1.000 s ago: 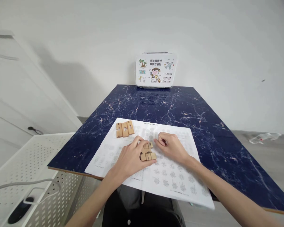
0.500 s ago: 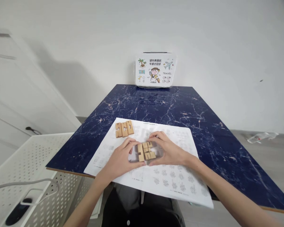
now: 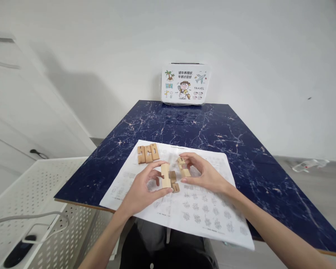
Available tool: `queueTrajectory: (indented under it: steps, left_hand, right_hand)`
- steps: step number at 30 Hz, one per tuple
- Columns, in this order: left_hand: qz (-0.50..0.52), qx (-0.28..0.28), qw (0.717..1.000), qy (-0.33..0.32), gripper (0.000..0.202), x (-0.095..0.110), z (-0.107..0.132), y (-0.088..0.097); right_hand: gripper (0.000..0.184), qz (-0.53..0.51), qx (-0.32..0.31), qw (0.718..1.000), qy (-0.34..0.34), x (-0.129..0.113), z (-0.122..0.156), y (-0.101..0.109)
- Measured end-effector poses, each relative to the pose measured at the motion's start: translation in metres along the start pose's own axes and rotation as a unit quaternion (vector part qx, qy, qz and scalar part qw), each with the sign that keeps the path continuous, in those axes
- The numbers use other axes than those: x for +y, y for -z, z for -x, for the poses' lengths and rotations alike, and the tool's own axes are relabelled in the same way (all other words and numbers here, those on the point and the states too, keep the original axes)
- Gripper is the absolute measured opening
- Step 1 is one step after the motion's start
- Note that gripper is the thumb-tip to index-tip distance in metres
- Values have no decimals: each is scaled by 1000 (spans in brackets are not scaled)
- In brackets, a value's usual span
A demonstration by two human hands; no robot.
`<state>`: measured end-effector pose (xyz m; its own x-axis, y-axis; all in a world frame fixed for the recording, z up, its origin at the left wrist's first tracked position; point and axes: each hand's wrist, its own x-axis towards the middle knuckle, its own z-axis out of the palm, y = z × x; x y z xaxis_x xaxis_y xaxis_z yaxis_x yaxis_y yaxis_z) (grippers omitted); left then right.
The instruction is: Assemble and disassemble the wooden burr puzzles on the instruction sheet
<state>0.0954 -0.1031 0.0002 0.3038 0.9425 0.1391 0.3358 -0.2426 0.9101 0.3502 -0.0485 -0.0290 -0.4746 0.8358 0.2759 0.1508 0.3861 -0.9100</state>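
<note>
My left hand (image 3: pixel 143 185) pinches a pale notched wooden puzzle piece (image 3: pixel 165 175) between thumb and fingers, its long side upright. In my right hand (image 3: pixel 201 171) is another notched wooden puzzle piece (image 3: pixel 185 172), marked 3 at its top end. Between the two hands a darker notched wooden piece (image 3: pixel 175 186) with a mark on it rests on the printed sheet (image 3: pixel 207 220); part of it is hidden behind the left piece. Farther up to the left, three notched wooden pieces (image 3: pixel 148 153) lie side by side on the sheet.
A blue marbled table (image 3: pixel 184 127) carries the sheet. At its far edge, against the wall, stands a white cartoon-printed case (image 3: pixel 185 84). To the left is a white perforated cart (image 3: pixel 56 220) with a cable and a black device (image 3: pixel 19 252) on it.
The joined wooden pieces between my hands have come apart. My right hand has drawn the piece marked 3 to the right, while the left hand has tilted its own piece.
</note>
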Motion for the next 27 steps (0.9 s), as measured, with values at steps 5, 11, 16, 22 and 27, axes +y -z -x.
queueTrajectory:
  steps: [5,11,16,22,27]
  left_hand:
    - [10,29,999,22,58,-5,2,-3]
    - [19,24,998,56,50,-11,5,-1]
    - [174,17,981,87,63,-3,-1,-6]
    - [263,-36,953,145,68,11,-14,-14]
    - [223,-44,962,149,51,11,-15,-16]
  right_hand:
    - [63,-34,15,999,3,1,-1,-1]
    - [61,12,44,999,28,-2,1,-7]
    - [59,60,61,995,45,-4,4,-12]
    - [55,66,75,994,34,-8,5,-9]
    - [59,39,95,995,11,-8,5,-8]
